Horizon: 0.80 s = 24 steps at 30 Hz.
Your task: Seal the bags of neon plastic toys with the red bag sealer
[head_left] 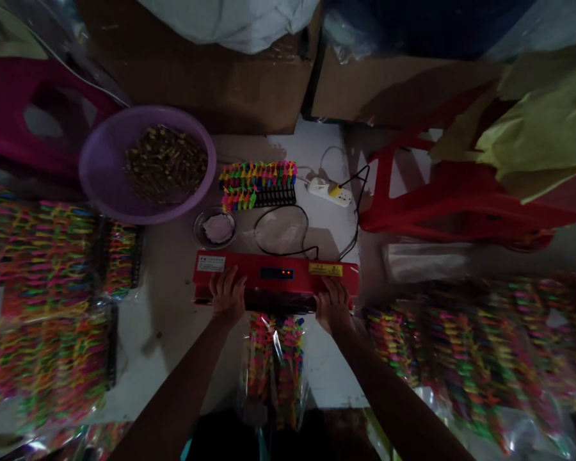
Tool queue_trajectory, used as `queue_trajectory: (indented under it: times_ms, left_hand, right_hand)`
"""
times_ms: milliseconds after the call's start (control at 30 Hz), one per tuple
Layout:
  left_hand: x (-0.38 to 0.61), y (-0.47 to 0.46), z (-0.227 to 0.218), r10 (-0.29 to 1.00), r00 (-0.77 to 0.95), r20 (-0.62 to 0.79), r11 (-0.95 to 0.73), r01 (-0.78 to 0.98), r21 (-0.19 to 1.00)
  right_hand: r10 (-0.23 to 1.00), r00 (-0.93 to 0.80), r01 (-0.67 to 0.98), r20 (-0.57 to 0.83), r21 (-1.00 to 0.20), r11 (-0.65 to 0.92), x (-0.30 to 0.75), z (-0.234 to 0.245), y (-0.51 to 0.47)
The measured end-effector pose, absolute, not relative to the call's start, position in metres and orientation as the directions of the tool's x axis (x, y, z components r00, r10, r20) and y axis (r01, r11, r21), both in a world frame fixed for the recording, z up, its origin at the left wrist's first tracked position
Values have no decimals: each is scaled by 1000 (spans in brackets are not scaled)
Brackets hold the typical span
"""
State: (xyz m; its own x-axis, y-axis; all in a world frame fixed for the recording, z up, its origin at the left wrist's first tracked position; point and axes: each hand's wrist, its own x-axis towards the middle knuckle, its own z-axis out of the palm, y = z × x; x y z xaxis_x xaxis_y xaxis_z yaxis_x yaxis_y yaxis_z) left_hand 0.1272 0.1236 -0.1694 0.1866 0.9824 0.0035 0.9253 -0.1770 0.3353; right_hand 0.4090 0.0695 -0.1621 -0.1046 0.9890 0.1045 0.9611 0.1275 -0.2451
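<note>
A red heat sealer (249,272) with a small lit display lies across the white surface. My left hand (228,294) is bent over its left part, fingers on the top and thumb apart. Over its right part my right hand (333,299) rests the same way, its fingers curled onto the machine. A clear plastic bag (276,365) holding rows of bright multicoloured pieces extends from the sealer's near edge toward my body, between my forearms. The bag's far end is hidden at the sealer.
Beyond the sealer are a small dish (216,228), a black rack (276,196) of colourful pieces and a power strip (330,191). A purple basin (100,173) of brass-coloured pieces stands left. Filled bags (52,269) lie on both sides; a red stool (388,192) is right.
</note>
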Motion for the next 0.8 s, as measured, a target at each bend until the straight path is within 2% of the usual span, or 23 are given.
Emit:
queue_trajectory:
  times_ms: [233, 433, 533, 600, 633, 667, 733, 800]
  left_hand:
    - [126, 124, -170, 977, 214, 10, -205, 920, 333]
    - [133, 131, -160, 986, 167, -2, -153, 907, 392]
    - [132, 126, -140, 992, 93, 86, -124, 863, 490]
    - [128, 109, -127, 990, -30, 137, -59, 795, 604]
    - [125, 95, -124, 987, -105, 119, -2, 743, 669]
    - [122, 79, -122, 983, -177, 57, 79, 678, 731]
    - [118, 43, -127, 939, -284, -195, 321, 515, 795]
    - [117, 12, -138, 801, -314, -509, 595, 326, 735]
  right_hand:
    - [982, -132, 966, 133, -205, 157, 408, -160, 72]
    - [988, -102, 966, 119, -224, 126, 409, -158, 74]
    - [993, -56, 947, 105, -310, 86, 420, -149, 82]
    - [992, 32, 920, 121, -391, 18, 430, -136, 94]
    - [988, 92, 898, 127, -438, -27, 435, -129, 103]
    - [980, 155, 869, 121, -489, -77, 440, -122, 113]
    - [961, 276, 796, 34, -567, -209, 444, -109, 139]
    - [922, 364, 726, -129, -581, -368, 440, -104, 171]
